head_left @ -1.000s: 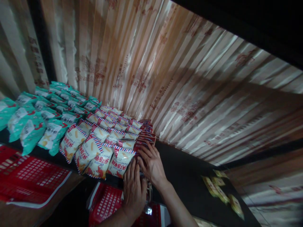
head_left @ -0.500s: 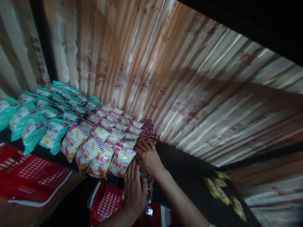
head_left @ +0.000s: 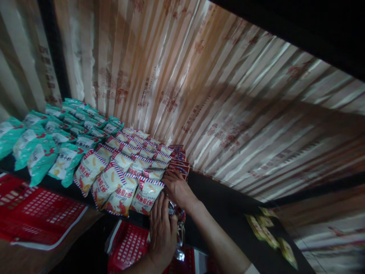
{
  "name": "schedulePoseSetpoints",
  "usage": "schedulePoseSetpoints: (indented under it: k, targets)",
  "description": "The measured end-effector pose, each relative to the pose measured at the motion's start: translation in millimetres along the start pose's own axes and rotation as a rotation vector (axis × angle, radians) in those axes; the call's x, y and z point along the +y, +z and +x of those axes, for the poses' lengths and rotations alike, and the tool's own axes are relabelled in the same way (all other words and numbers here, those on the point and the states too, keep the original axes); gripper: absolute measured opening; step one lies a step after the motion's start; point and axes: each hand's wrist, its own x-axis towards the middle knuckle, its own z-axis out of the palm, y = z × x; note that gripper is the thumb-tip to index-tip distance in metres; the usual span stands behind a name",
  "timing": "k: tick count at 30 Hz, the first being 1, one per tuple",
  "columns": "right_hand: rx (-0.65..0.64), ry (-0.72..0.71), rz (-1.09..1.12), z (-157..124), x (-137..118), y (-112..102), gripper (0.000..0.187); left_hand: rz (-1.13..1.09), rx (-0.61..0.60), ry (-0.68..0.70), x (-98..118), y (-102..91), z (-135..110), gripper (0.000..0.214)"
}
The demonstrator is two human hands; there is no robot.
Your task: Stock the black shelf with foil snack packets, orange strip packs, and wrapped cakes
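Observation:
Rows of white snack bags (head_left: 121, 179) with red and blue striped tops lie on a dark shelf (head_left: 225, 205). To their right stands a row of dark red packets (head_left: 178, 161). My right hand (head_left: 178, 188) reaches into that red row, fingers curled round the nearest packets. My left hand (head_left: 162, 228) lies flat with fingers stretched out against the shiny packets (head_left: 178, 219) at the front of the row, just right of the nearest white bag (head_left: 145, 196).
Teal snack bags (head_left: 42, 140) fill the shelf's left part. Small yellow packets (head_left: 268, 234) lie at the right. A striped backing (head_left: 213, 95) rises behind. Red baskets (head_left: 37, 213) sit below the shelf edge, one (head_left: 128, 243) under my hands.
My right hand has slid deeper and leftward into the red packet row and its fingers have curled in. My left hand has barely moved.

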Motion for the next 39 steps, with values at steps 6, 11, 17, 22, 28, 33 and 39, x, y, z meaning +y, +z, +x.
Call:
schedulePoseSetpoints:
  k: [6, 11, 17, 22, 28, 33, 39]
  targets:
    - [0.251, -0.009, 0.080, -22.3, 0.1, -0.6, 0.026, -0.002, 0.053, 0.051, -2.5, 2.6, 1.4, 0.046]
    - [0.496, 0.076, 0.133, -64.5, -3.1, 9.1, 0.029, -0.026, 0.077, 0.141, -7.1, 5.0, -0.2, 0.045]
    - [0.639, 0.234, 0.170, -120.9, -14.8, 30.6, 0.032, -0.019, 0.094, 0.194, -8.4, 2.9, -1.0, 0.044]
    - [0.650, 0.343, 0.188, -159.2, -25.7, 43.2, 0.027, 0.021, 0.098, 0.195, -9.5, 4.2, -2.3, 0.044]
    - [0.670, 0.403, 0.221, -182.1, -37.1, 51.0, 0.024, 0.023, 0.115, 0.200, -5.0, 2.0, -1.3, 0.040]
    - [0.674, 0.437, 0.228, -187.3, -42.4, 50.4, 0.022, -0.032, 0.097, 0.162, -6.7, 0.4, -2.9, 0.041]
    - [0.644, 0.506, 0.310, -187.4, -50.7, 57.5, 0.023, -0.054, 0.093, 0.121, -11.7, 2.6, -9.4, 0.041]
